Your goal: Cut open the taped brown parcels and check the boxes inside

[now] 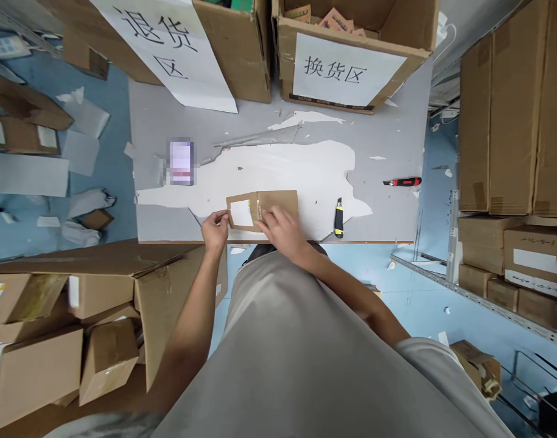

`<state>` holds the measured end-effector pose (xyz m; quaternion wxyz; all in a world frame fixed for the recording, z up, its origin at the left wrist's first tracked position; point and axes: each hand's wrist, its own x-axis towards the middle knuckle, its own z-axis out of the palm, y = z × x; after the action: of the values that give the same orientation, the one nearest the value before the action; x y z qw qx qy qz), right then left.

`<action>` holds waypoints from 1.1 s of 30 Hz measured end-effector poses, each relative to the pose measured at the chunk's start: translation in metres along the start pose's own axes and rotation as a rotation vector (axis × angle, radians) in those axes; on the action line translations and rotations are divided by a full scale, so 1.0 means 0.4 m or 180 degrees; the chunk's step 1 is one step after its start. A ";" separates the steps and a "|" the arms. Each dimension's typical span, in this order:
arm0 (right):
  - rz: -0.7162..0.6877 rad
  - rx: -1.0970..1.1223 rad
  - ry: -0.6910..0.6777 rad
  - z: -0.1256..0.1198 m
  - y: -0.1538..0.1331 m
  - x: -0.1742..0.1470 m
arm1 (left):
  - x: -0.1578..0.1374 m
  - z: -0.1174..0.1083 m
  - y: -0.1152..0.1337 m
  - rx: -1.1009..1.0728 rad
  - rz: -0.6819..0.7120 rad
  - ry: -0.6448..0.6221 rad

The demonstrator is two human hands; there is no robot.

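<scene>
A small flat cardboard box [280,199] lies near the table's front edge, with a white label [240,213] on its left half. My left hand [215,231] pinches the box's left edge between thumb and fingers. Over the lower middle of the box is my right hand [282,232], its fingers bent and closed near the label's right edge; exactly what its fingertips grip is partly hidden. A yellow-and-black utility knife [338,218] rests to the right of the box. Farther right lies a red-and-black utility knife [402,182].
Two large open cartons with paper signs, a left carton [232,48] and a right carton [410,67], stand at the table's back. A blurred phone-like screen [181,162] lies at left. A big carton [168,316] full of boxes stands lower left. Stacked cartons [511,121] line the right.
</scene>
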<state>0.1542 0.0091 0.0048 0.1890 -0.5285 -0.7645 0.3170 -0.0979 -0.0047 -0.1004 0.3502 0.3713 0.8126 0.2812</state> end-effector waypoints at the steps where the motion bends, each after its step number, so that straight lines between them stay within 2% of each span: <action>1: -0.0053 -0.0070 -0.0085 0.011 -0.019 0.013 | 0.002 -0.002 -0.009 0.0021 -0.0050 0.0000; 6: -0.0180 -0.0079 -0.0273 0.034 -0.051 0.049 | -0.002 -0.002 -0.027 0.0051 -0.0180 -0.0013; 10: 0.0044 0.0106 -0.0056 -0.002 -0.007 0.029 | -0.003 0.005 -0.022 -0.0186 -0.0287 -0.0024; 13: 0.0417 0.0495 0.0282 -0.053 0.080 -0.002 | -0.009 0.017 -0.007 -0.0599 -0.0363 -0.0211; 16: 0.0962 0.0965 0.0537 -0.100 0.205 -0.038 | -0.029 0.045 0.027 -0.0881 -0.0379 -0.0582; 19: 0.1698 0.1410 0.0710 -0.125 0.325 -0.075 | -0.056 0.082 0.080 -0.0696 -0.0197 -0.0903; 22: 0.2008 0.1849 0.0723 -0.130 0.395 -0.107 | -0.073 0.109 0.133 -0.0385 0.0068 -0.0849; 25: 0.1867 0.1906 0.0811 -0.125 0.412 -0.129 | -0.078 0.112 0.161 -0.0469 0.0304 -0.0810; 28: 0.1717 0.1811 0.0921 -0.110 0.408 -0.147 | -0.081 0.109 0.152 -0.0619 0.0353 -0.0796; 30: 0.1761 0.1769 0.0911 -0.091 0.406 -0.159 | -0.087 0.113 0.131 -0.0499 0.0229 -0.0773; 33: 0.2093 0.1673 0.0716 -0.055 0.409 -0.177 | -0.106 0.129 0.093 -0.0152 -0.0134 -0.0810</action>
<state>0.3067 -0.0112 -0.0880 0.2881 -0.7090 -0.4236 0.4846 -0.0222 -0.0075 -0.0894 0.4650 0.3785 0.7623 0.2437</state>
